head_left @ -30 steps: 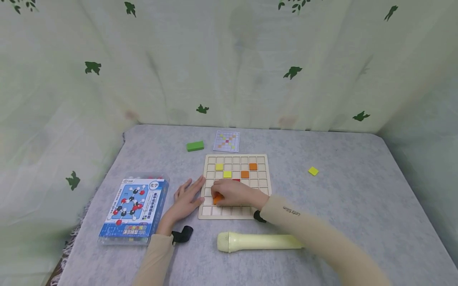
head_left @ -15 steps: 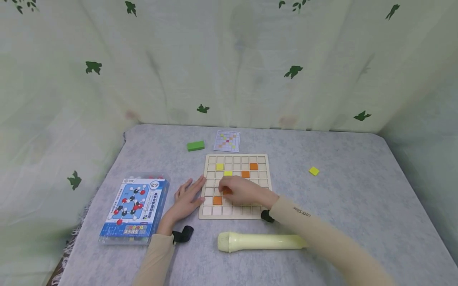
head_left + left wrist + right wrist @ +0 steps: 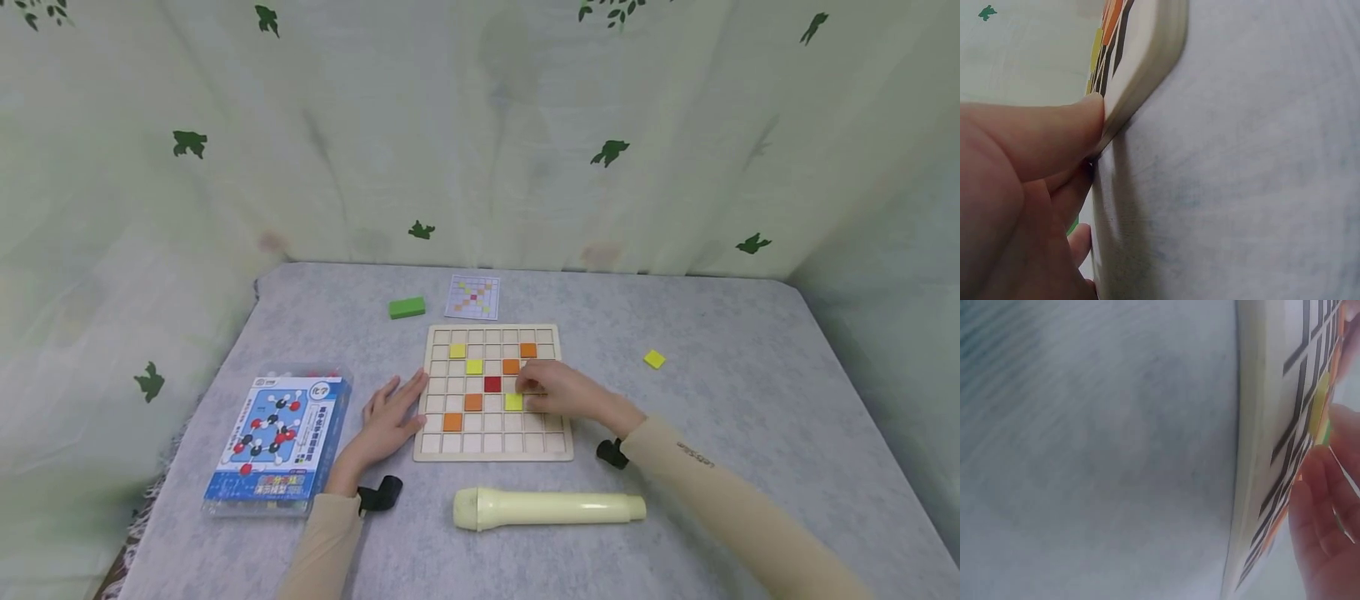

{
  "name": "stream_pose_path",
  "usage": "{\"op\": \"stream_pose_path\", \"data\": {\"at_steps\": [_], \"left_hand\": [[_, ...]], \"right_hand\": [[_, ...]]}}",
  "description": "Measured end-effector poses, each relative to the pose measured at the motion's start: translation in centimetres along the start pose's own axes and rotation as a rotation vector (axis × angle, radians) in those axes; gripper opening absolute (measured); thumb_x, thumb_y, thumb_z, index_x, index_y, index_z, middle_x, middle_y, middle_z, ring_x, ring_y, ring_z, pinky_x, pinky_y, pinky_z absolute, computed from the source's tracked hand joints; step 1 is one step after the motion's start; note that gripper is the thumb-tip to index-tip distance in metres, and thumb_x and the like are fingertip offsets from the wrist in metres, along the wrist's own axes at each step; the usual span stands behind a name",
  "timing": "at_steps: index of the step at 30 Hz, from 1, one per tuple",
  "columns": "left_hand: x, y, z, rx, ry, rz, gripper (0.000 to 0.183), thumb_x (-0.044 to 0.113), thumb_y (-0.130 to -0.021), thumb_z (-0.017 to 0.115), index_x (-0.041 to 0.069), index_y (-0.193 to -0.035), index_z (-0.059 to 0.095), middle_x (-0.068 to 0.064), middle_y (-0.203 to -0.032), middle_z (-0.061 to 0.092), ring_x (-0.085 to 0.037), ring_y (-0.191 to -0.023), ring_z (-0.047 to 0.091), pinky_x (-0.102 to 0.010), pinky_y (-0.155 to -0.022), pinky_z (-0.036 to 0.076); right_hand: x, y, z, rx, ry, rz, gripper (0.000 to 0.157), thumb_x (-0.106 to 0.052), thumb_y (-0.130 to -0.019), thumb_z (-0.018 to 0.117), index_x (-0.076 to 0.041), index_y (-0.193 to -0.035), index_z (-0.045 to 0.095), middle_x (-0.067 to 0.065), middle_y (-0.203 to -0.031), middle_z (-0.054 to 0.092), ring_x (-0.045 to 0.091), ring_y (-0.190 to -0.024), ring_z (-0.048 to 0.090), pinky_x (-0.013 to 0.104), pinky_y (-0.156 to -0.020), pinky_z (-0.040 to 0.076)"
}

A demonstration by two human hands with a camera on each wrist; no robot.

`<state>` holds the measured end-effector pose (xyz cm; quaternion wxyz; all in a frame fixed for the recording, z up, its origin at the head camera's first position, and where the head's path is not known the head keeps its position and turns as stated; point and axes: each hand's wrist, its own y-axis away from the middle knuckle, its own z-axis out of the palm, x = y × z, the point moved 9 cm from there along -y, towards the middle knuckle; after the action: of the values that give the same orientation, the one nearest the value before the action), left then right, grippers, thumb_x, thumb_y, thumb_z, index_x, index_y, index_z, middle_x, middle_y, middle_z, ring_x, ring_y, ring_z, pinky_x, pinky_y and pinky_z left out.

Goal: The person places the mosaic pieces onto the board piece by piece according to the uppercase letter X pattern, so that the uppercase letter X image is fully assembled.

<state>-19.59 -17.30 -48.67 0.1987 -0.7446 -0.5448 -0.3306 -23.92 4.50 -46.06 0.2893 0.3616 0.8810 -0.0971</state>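
Note:
A square grid board (image 3: 438,450) lies on the table, bearing several orange and yellow tiles and a red tile (image 3: 492,384) at its centre. My right hand (image 3: 562,390) is over its right half, fingers bent loosely, fingertips right beside a yellow tile (image 3: 513,402) that sits in a cell. In the right wrist view, the thumb is close to that yellow tile (image 3: 1319,403). At the board's left edge, my left hand (image 3: 388,423) lies with fingers spread; its thumb (image 3: 1066,137) presses against the rim. Lower left of centre are two orange tiles (image 3: 473,402), set diagonally.
A loose yellow tile (image 3: 654,359) lies to the right. Behind the board are a pattern card (image 3: 472,297) and a green block (image 3: 407,308). A pale yellow microphone (image 3: 555,507) lies in front, and a boxed molecule model kit (image 3: 273,442) stands left.
My right hand has moved rightward from the lower-left orange tile, past the second orange one, to the yellow tile, uncovering the red tile. The left hand stays at the board's edge.

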Motion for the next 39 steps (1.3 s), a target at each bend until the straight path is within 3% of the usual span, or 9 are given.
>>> {"op": "stream_pose_path", "data": {"at_steps": [7, 15, 24, 29, 35, 39], "left_hand": [[-0.1, 0.0, 0.0, 0.001, 0.000, -0.002, 0.063, 0.016, -0.097, 0.056, 0.003, -0.150, 0.026, -0.014, -0.156, 0.020, -0.043, -0.140, 0.002, -0.064, -0.102, -0.003], [-0.4, 0.0, 0.1, -0.007, -0.016, -0.014, 0.063, 0.016, -0.097, 0.055, 0.004, -0.151, 0.025, -0.013, -0.157, 0.019, -0.042, -0.141, 0.001, -0.064, -0.102, -0.003], [-0.6, 0.0, 0.1, 0.005, -0.012, -0.002, 0.063, 0.017, -0.097, 0.055, 0.005, -0.151, 0.025, -0.012, -0.157, 0.019, -0.041, -0.141, 0.001, -0.064, -0.102, -0.003], [-0.5, 0.0, 0.1, 0.006, -0.016, 0.002, 0.063, 0.014, -0.096, 0.056, 0.005, -0.151, 0.026, -0.012, -0.157, 0.019, -0.042, -0.141, 0.002, -0.065, -0.102, -0.003], [-0.5, 0.0, 0.0, 0.014, -0.005, 0.011, 0.062, 0.012, -0.096, 0.056, 0.003, -0.150, 0.027, -0.013, -0.156, 0.020, -0.042, -0.140, 0.003, -0.064, -0.101, -0.003], [-0.5, 0.0, 0.1, 0.013, -0.005, 0.016, 0.062, 0.015, -0.096, 0.056, 0.003, -0.150, 0.027, -0.014, -0.156, 0.020, -0.042, -0.140, 0.003, -0.065, -0.101, -0.003]], "right_hand": [[-0.5, -0.8, 0.8, 0.004, 0.023, -0.028, 0.012, -0.001, -0.086, 0.063, -0.011, -0.093, 0.064, -0.004, -0.092, 0.059, 0.013, -0.083, 0.052, 0.029, -0.076, 0.046], [1.7, 1.3, -1.2, 0.067, -0.039, 0.068, 0.019, 0.001, -0.085, 0.061, -0.010, -0.099, 0.066, -0.004, -0.093, 0.061, 0.013, -0.084, 0.054, 0.029, -0.075, 0.047], [-1.0, 1.4, 0.0, -0.003, -0.006, -0.106, 0.022, 0.001, -0.090, 0.060, -0.005, -0.109, 0.068, 0.002, -0.110, 0.063, 0.017, -0.102, 0.057, 0.034, -0.088, 0.046], [-1.8, 0.9, 1.0, -0.026, 0.056, -0.152, 0.024, 0.002, -0.089, 0.056, -0.004, -0.108, 0.070, 0.004, -0.111, 0.062, 0.019, -0.104, 0.057, 0.032, -0.091, 0.045], [-1.2, 1.3, 0.6, 0.008, 0.029, -0.134, 0.021, -0.001, -0.090, 0.061, -0.005, -0.108, 0.071, 0.002, -0.110, 0.062, 0.017, -0.102, 0.058, 0.032, -0.088, 0.047], [1.1, 3.0, -1.2, 0.097, -0.046, -0.049, 0.022, -0.001, -0.089, 0.062, -0.006, -0.109, 0.070, 0.001, -0.109, 0.062, 0.017, -0.097, 0.058, 0.034, -0.083, 0.049]]}}
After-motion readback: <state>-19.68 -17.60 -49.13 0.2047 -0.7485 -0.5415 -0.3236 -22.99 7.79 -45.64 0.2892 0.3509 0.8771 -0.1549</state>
